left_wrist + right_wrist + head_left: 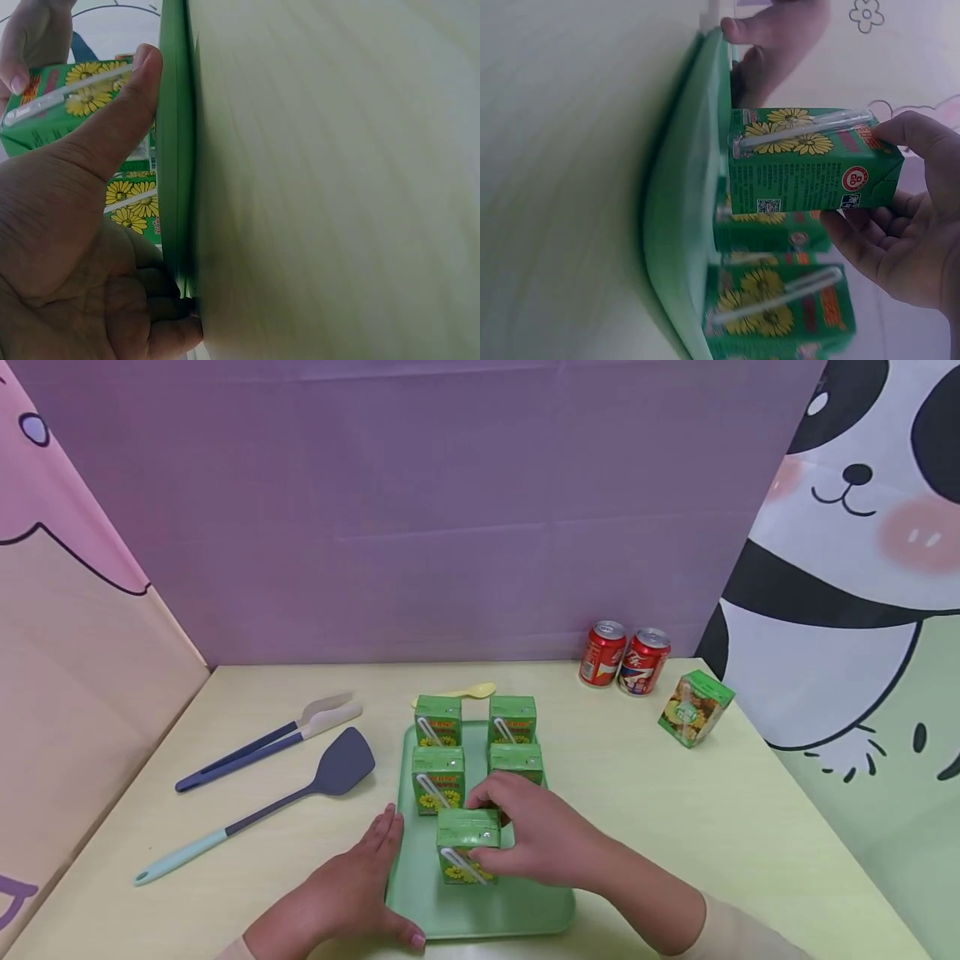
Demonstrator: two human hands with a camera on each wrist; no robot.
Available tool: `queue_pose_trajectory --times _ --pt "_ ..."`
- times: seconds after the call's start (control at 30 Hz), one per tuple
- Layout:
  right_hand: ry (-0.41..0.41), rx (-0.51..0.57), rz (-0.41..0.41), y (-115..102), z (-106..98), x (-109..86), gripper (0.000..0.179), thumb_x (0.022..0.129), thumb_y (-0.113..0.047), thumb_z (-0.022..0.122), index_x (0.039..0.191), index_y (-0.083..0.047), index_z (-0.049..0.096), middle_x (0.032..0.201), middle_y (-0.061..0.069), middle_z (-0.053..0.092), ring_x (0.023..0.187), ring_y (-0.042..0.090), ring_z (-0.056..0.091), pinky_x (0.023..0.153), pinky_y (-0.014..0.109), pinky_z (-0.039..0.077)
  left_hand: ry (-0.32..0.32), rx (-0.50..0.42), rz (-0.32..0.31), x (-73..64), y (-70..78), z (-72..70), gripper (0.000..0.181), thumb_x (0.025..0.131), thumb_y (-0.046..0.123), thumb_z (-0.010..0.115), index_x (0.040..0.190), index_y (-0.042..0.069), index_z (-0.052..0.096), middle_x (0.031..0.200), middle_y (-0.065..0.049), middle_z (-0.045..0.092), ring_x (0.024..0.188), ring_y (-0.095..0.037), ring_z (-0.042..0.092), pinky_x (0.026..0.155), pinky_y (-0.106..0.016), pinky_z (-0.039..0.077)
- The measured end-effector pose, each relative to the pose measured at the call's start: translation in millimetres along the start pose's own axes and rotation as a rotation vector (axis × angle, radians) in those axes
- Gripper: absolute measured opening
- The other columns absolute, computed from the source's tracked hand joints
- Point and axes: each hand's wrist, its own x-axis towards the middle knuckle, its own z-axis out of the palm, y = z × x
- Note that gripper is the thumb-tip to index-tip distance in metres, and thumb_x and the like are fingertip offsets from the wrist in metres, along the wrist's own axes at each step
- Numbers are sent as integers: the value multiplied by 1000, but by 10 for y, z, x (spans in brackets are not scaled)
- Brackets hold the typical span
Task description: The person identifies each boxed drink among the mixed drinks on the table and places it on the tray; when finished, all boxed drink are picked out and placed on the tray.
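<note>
A light green tray [517, 906] bears several green drink cartons, each with yellow flowers and a straw on its front. My right hand [551, 835] pinches the nearest carton [465, 842] between thumb and fingers; the right wrist view shows this carton [802, 161] upright on the tray. Behind it stand a left carton [438, 781] and a right carton [517, 758], the latter partly hidden by my right hand. Two more, a left carton [438, 720] and a right one [512, 720], are at the far end. My left hand [352, 889] rests against the tray's left edge, thumb at the near corner.
To the left lie tongs [270, 747] and a dark spatula [341, 764] with a pale blue handle. A yellow spoon [476, 691] lies behind the tray. Two red cans, one left [602, 656] and one right [643, 664], stand back right, near another green carton [693, 710].
</note>
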Motion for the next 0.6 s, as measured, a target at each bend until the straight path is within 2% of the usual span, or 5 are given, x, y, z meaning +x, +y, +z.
queue_pose_trajectory --times 0.33,0.6 --pt "-53 -46 38 -75 224 161 40 86 -42 70 118 -23 59 116 -14 59 108 5 54 97 34 47 5 23 22 -2 -10 6 143 53 77 79 156 0 15 164 -17 10 149 -34 20 103 -54 44" --pt "-119 -34 75 -74 193 171 48 89 -50 67 128 -24 56 125 -12 56 112 5 53 100 35 48 -5 27 9 8 -20 -6 144 52 79 77 157 2 15 165 -15 9 149 -33 19 105 -54 43"
